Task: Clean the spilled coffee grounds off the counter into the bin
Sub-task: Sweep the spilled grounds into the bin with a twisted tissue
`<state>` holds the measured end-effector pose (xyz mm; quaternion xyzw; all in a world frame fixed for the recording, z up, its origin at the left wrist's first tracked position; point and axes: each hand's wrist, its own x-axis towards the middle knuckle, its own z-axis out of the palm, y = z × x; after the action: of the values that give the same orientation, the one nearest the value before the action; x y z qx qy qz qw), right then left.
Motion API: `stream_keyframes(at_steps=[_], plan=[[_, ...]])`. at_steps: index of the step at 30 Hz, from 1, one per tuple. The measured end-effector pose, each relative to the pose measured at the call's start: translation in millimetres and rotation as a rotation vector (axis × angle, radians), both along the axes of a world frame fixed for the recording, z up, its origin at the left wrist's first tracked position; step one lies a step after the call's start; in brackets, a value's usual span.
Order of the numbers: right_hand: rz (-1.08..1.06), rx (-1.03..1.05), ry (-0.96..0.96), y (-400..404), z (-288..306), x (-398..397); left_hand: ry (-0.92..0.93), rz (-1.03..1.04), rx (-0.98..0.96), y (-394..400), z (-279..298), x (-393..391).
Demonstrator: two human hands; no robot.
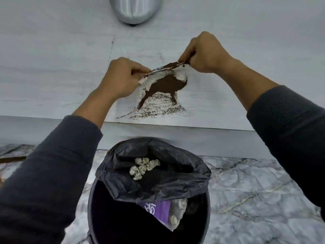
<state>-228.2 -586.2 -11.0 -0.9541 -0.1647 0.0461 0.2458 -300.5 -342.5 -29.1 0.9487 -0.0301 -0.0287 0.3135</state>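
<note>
On the pale counter (52, 67), the left hand (121, 76) and right hand (204, 53) each pinch an edge of a white paper (181, 74) loaded with coffee grounds (167, 84), while a thinner scatter lies toward the counter's front edge. If the paper sags or tilts as it crosses that edge, I judge the heap could slide off short of the bin (149, 199) and land on the marble floor (255, 191). A loose black bag (158, 175) folds over much of the bin's mouth, narrowing the target, and a silver appliance (135, 9) stands behind.

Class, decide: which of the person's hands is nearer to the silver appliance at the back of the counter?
Right. The right hand is just below-right of the silver appliance; the left hand is lower.
</note>
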Motion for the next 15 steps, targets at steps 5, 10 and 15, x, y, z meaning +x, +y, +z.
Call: stream_keyframes(at_steps=[5,10,15], plan=[[-0.202,0.029,0.037,-12.0,-6.4,-8.1,-0.025,-0.137,0.031,-11.1,0.8,46.4],[-0.282,0.025,0.040,-2.0,-24.2,-24.0,-0.045,-0.215,0.107,-6.3,-9.6,39.4],[-0.182,-0.046,0.010,8.5,-23.8,-55.0,-0.033,-0.208,0.121,9.2,-9.8,10.8]])
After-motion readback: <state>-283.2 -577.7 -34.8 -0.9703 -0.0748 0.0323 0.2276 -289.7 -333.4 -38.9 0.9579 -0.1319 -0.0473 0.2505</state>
